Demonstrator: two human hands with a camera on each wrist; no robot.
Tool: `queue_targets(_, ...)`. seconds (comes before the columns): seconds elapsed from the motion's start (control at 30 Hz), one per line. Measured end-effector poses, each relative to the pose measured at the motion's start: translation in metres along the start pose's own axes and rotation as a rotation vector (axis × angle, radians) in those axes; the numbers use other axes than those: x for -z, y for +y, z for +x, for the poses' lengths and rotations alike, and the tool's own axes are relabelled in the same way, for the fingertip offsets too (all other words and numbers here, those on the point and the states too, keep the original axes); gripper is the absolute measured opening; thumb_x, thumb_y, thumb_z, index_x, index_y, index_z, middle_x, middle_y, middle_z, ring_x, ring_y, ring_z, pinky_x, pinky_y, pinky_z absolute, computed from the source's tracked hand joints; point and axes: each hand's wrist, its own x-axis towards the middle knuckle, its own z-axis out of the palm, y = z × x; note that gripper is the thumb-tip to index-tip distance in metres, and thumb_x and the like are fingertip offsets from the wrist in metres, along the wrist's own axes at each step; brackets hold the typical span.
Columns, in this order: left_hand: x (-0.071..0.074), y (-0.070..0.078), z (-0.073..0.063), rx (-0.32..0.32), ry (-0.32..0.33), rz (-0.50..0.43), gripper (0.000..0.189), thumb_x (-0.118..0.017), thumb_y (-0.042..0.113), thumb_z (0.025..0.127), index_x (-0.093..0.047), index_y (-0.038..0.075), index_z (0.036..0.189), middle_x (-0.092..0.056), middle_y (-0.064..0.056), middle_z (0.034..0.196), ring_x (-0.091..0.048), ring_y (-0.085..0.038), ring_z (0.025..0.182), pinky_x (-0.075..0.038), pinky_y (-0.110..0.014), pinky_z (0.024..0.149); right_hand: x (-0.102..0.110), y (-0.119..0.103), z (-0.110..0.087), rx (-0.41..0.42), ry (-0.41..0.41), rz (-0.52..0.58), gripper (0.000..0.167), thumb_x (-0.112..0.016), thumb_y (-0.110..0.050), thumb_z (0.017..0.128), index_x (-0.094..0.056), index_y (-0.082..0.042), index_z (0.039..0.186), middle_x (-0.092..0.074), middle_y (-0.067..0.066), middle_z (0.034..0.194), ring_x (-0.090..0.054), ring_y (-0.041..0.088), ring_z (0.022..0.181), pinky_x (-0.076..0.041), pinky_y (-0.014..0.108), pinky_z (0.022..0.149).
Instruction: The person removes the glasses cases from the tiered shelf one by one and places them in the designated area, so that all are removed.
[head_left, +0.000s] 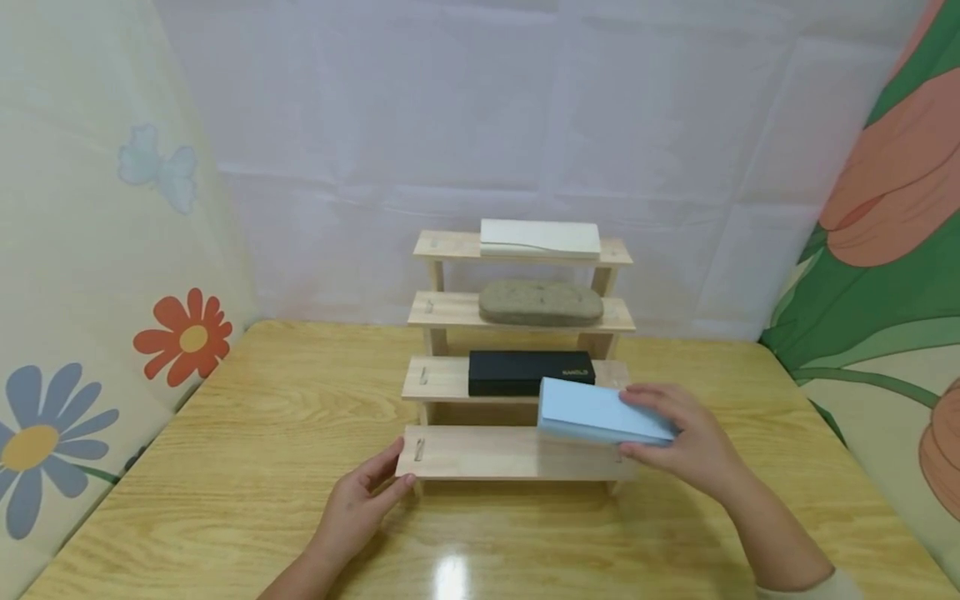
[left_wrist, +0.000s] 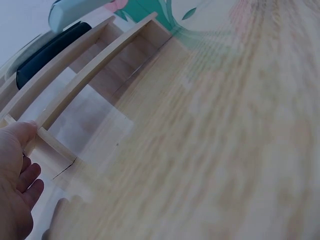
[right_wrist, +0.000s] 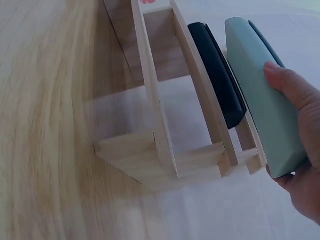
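Note:
My right hand grips a light blue glasses case by its right end, thumb on one side and fingers on the other. The case hangs slightly tilted above the right part of the lowest board of a wooden step shelf. With thumb and fingers, my left hand holds the left end of that lowest board. A black case with gold lettering lies on the board above. Higher up are a grey-green case and, on the top board, a white flap case.
The shelf stands on a wood-grain table. Behind it hangs a white cloth. Flower-printed panels stand at the left and right of the table.

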Motion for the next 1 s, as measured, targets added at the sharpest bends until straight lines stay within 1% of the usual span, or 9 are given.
queue_targets(0.1,0.000,0.000,0.000,-0.002,0.001,0.001,0.053,-0.072,0.016,0.089,-0.054,0.000,0.137,-0.056,-0.013,0.139,-0.058,-0.030,0.123,-0.050,-0.016,0.094,0.004,0.005,-0.001,-0.010,0.019,-0.017,0.056,-0.090,-0.014,0.067,-0.070,-0.010,0.119,-0.066,0.010,0.124,-0.055,0.022,0.112,-0.048,0.030,0.089)
queue_targets(0.23,0.000,0.000,0.000,-0.004,-0.001,-0.003,0.053,-0.072,0.015,0.089,-0.053,-0.001,0.137,-0.056,-0.014,0.139,-0.058,-0.030,0.123,-0.048,-0.013,0.094,0.011,0.010,-0.002,-0.033,0.031,-0.029,0.055,-0.089,-0.015,0.068,-0.069,-0.009,0.120,-0.065,0.011,0.125,-0.053,0.019,0.114,-0.046,0.030,0.090)
queue_targets(0.3,0.000,-0.001,0.000,-0.005,-0.001,-0.005,0.053,-0.072,0.015,0.089,-0.053,-0.001,0.137,-0.056,-0.014,0.140,-0.057,-0.029,0.123,-0.047,-0.011,0.093,0.015,0.012,-0.002,-0.040,0.041,-0.018,0.055,-0.089,-0.014,0.069,-0.069,-0.009,0.120,-0.065,0.012,0.125,-0.052,0.010,0.115,-0.045,0.025,0.090)
queue_targets(0.43,0.000,-0.001,0.000,-0.003,0.000,-0.005,0.054,-0.072,0.015,0.089,-0.053,-0.001,0.137,-0.056,-0.013,0.139,-0.057,-0.028,0.122,-0.046,-0.009,0.091,0.022,0.018,-0.004,-0.042,0.074,0.012,0.056,-0.089,-0.011,0.068,-0.069,-0.009,0.120,-0.065,0.013,0.125,-0.044,-0.011,0.114,-0.039,0.010,0.088)
queue_targets(0.5,-0.001,-0.001,0.000,-0.002,0.001,-0.009,0.054,-0.072,0.015,0.089,-0.053,-0.001,0.137,-0.056,-0.013,0.139,-0.057,-0.028,0.122,-0.046,-0.008,0.091,0.026,0.022,-0.006,-0.049,0.088,0.020,0.056,-0.089,-0.010,0.068,-0.069,-0.009,0.121,-0.064,0.013,0.125,-0.040,-0.016,0.113,-0.038,0.007,0.087)
queue_targets(0.63,-0.001,-0.001,0.000,0.001,0.000,-0.022,0.054,-0.072,0.015,0.089,-0.053,-0.001,0.137,-0.055,-0.012,0.140,-0.056,-0.027,0.122,-0.045,-0.006,0.090,0.034,0.029,-0.009,-0.087,0.111,-0.001,0.057,-0.089,-0.012,0.069,-0.069,-0.009,0.122,-0.063,0.013,0.127,-0.037,-0.019,0.113,-0.037,0.007,0.085)
queue_targets(0.8,-0.001,-0.002,0.000,0.003,-0.003,-0.038,0.054,-0.072,0.014,0.089,-0.053,-0.001,0.137,-0.054,-0.013,0.141,-0.056,-0.028,0.123,-0.045,-0.006,0.090,0.041,0.040,-0.012,-0.155,0.131,-0.026,0.056,-0.087,-0.015,0.072,-0.067,-0.008,0.124,-0.062,0.015,0.130,-0.034,-0.022,0.112,-0.036,0.007,0.084)
queue_targets(0.97,-0.001,-0.003,0.000,0.007,-0.007,-0.044,0.054,-0.072,0.015,0.089,-0.053,0.000,0.137,-0.054,-0.013,0.141,-0.055,-0.028,0.124,-0.046,-0.007,0.090,0.047,0.050,-0.016,-0.219,0.150,-0.058,0.056,-0.086,-0.020,0.075,-0.066,-0.009,0.126,-0.061,0.013,0.133,-0.032,-0.023,0.109,-0.036,0.009,0.082)
queue_targets(1.0,-0.001,-0.003,0.000,0.008,-0.007,-0.046,0.054,-0.072,0.015,0.089,-0.053,0.000,0.137,-0.054,-0.012,0.142,-0.055,-0.027,0.124,-0.046,-0.007,0.090,0.049,0.052,-0.016,-0.220,0.155,-0.061,0.056,-0.086,-0.020,0.075,-0.066,-0.008,0.125,-0.061,0.013,0.133,-0.033,-0.022,0.108,-0.036,0.010,0.081)
